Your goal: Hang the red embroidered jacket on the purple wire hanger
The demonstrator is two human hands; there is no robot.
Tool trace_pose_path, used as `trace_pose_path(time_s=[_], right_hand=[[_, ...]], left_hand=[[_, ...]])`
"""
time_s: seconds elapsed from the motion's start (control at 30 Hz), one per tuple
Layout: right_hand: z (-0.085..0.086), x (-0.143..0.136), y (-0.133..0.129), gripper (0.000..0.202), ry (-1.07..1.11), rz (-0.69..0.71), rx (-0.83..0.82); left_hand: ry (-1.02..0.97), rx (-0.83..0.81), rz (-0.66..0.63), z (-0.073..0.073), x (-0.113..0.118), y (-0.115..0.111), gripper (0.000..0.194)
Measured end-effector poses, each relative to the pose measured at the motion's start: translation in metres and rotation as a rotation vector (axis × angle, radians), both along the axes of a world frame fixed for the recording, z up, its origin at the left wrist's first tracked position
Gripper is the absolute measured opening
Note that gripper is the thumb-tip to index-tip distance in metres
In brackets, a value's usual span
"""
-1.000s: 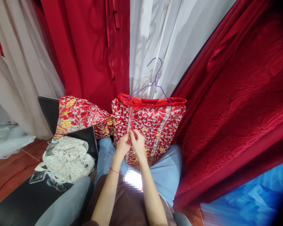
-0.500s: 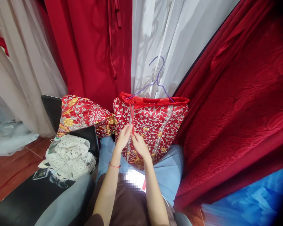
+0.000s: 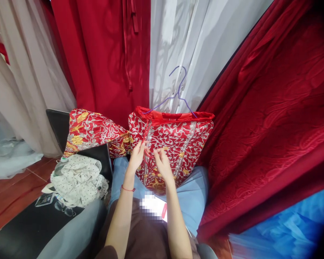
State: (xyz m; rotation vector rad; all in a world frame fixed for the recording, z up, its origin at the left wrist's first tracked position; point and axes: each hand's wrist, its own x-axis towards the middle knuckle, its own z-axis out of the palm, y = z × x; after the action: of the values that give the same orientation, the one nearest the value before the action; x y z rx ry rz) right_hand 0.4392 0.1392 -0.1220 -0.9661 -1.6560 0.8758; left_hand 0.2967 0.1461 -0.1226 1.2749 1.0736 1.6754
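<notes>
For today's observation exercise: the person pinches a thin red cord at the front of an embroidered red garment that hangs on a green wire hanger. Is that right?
Not quite. The head view shows the wire hanger is purple, not green. The rest stands: both hands, left hand and right hand, pinch the thin red cord at the front of the embroidered red garment.

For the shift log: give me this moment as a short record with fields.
left hand: left hand pinches a thin red cord on the embroidered garment
right hand: right hand rests on the same garment, fingers bent, beside the cord
garment: red with silver and gold stitching, on a purple hanger, lying on the lap
left side: spotted white cloth on a black seat
</notes>
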Motion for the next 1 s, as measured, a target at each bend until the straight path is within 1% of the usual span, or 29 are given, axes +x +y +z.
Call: trace_pose_path(time_s=[0.13,0.2,0.23,0.3,0.4,0.47,0.53,0.57,0.63,0.73,0.8,0.87,0.93,1.0], right_hand=[[-0.005,0.004,0.005,0.021,0.098,-0.091,-0.007],[-0.007,0.007,0.008,0.020,0.093,-0.126,-0.005],[-0.008,0.007,0.008,0.019,0.078,-0.132,-0.001],[-0.007,0.008,0.008,0.019,0.051,-0.147,0.020],[-0.003,0.005,0.007,0.016,0.034,-0.206,0.084],[-0.001,0.004,0.006,0.013,0.011,-0.232,0.116],[0.001,0.004,0.004,0.011,-0.032,-0.210,0.124],[0.002,0.004,0.003,0.010,-0.059,-0.169,0.122],[0.003,0.008,-0.001,0.009,-0.121,-0.033,0.114],[0.009,0.016,-0.010,0.009,-0.228,0.218,0.086],[0.018,0.018,-0.015,0.011,-0.236,0.322,0.066],[0.034,0.015,-0.016,0.015,-0.161,0.365,0.088],[0.054,0.005,-0.009,0.018,-0.018,0.378,0.133],[0.073,-0.011,0.006,0.019,0.162,0.380,0.131]], left_hand=[[0.008,-0.002,0.160,0.003,-0.001,0.005,0.039],[-0.070,-0.029,0.220,0.007,0.000,0.012,0.039],[-0.137,-0.052,0.222,0.010,0.001,0.017,0.039],[-0.293,-0.099,0.160,0.017,0.002,0.025,0.036],[-0.457,-0.125,-0.030,0.029,0.004,0.033,0.039],[-0.462,-0.115,-0.131,0.034,0.005,0.034,0.045],[-0.405,-0.105,-0.156,0.036,0.007,0.031,0.047],[-0.371,-0.101,-0.132,0.034,0.008,0.030,0.046],[-0.312,-0.089,-0.033,0.028,0.010,0.026,0.042],[-0.240,0.005,0.181,0.014,0.012,0.019,0.035],[-0.185,0.101,0.332,0.006,0.012,0.013,0.031],[-0.146,0.170,0.437,0.001,0.012,0.005,0.028],[-0.140,0.201,0.454,0.001,0.011,-0.001,0.027],[-0.157,0.210,0.440,0.003,0.010,-0.007,0.028]])
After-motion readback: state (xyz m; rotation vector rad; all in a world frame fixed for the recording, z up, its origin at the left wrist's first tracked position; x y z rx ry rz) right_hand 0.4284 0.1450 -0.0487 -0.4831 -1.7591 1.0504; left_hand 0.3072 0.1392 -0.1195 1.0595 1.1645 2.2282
